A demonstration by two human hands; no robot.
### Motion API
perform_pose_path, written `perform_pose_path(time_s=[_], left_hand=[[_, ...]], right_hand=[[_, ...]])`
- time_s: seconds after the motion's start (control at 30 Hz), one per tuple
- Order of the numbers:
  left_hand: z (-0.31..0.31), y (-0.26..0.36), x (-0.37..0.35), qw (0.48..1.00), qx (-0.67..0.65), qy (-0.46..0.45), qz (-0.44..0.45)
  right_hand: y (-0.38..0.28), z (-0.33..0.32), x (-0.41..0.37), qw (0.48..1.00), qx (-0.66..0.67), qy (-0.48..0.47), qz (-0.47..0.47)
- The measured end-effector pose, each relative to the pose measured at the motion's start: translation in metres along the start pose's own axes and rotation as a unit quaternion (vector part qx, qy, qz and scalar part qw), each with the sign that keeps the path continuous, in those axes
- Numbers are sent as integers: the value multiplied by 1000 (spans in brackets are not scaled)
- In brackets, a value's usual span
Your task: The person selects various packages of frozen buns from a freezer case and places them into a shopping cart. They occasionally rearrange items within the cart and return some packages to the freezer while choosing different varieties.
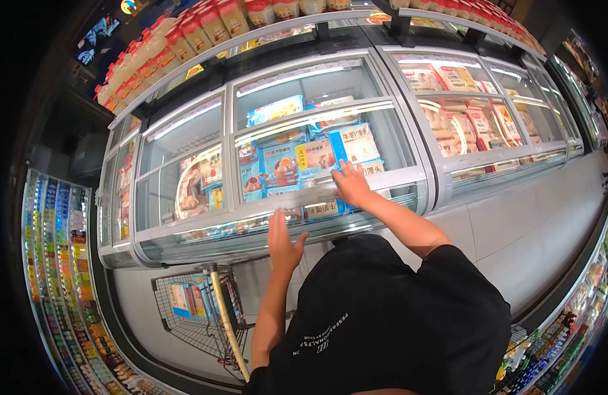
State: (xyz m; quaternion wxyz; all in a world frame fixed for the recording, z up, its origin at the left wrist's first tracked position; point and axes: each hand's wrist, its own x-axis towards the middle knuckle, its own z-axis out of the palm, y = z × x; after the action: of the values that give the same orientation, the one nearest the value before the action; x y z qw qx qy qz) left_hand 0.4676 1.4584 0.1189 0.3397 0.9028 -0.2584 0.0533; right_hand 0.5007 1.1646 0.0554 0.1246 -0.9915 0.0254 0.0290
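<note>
My right hand (352, 186) lies at the front rail of the chest freezer (419, 172), its fingers spread over the glass lid (264, 146). Below that glass are blue-and-white packs of frozen food, among them a blue pack with a picture of a bowl (279, 168) and a white-and-blue pack (360, 143) just beyond my right fingertips. My left hand (285, 245) is held up at the freezer's front edge, fingers stretched out and thumb apart. Nothing shows in either hand.
A wire shopping cart (160, 293) with a pale handle (226, 322) stands at lower left, holding blue-and-white packs (190, 299). Red-capped bottles (215, 25) line the shelf above the freezer. Another freezer section (475, 118) adjoins on the right; stocked shelves (60, 257) stand far left.
</note>
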Motion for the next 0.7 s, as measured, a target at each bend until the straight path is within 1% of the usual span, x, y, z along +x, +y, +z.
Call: perform_pose_path(time_s=[0.07, 0.1, 0.2, 0.3, 0.33, 0.37, 0.4, 0.47, 0.5, 0.57, 0.63, 0.7], left_hand=[[36, 13, 46, 999, 3, -50, 21], [54, 17, 65, 997, 3, -74, 31], [106, 15, 103, 988, 65, -143, 2], [139, 9, 120, 966, 139, -211, -52], [143, 7, 123, 969, 142, -196, -53], [146, 4, 125, 964, 147, -209, -68], [145, 5, 130, 960, 152, -220, -82], [146, 4, 142, 953, 147, -239, -118], [147, -2, 142, 953, 148, -239, -111], [154, -7, 141, 957, 144, -232, -98], [155, -8, 148, 951, 158, -251, -87], [152, -9, 152, 946, 163, -268, -87]], right_hand=[[2, 8, 7, 1000, -11, 17, -7], [4, 11, 8, 999, -18, 42, -10], [17, 15, 1, 993, -26, 114, -25], [23, 13, -7, 984, 4, 172, -44], [25, 17, -5, 982, 23, 183, -46], [26, 21, -3, 979, 42, 194, -49], [25, 8, -2, 982, 29, 179, -49], [28, 11, 10, 987, 45, 150, -46], [25, 12, 14, 988, 57, 136, -41], [30, 13, 19, 989, 78, 107, -64], [34, 7, 23, 989, 84, 90, -85], [43, 5, 32, 985, 63, 102, -121]])
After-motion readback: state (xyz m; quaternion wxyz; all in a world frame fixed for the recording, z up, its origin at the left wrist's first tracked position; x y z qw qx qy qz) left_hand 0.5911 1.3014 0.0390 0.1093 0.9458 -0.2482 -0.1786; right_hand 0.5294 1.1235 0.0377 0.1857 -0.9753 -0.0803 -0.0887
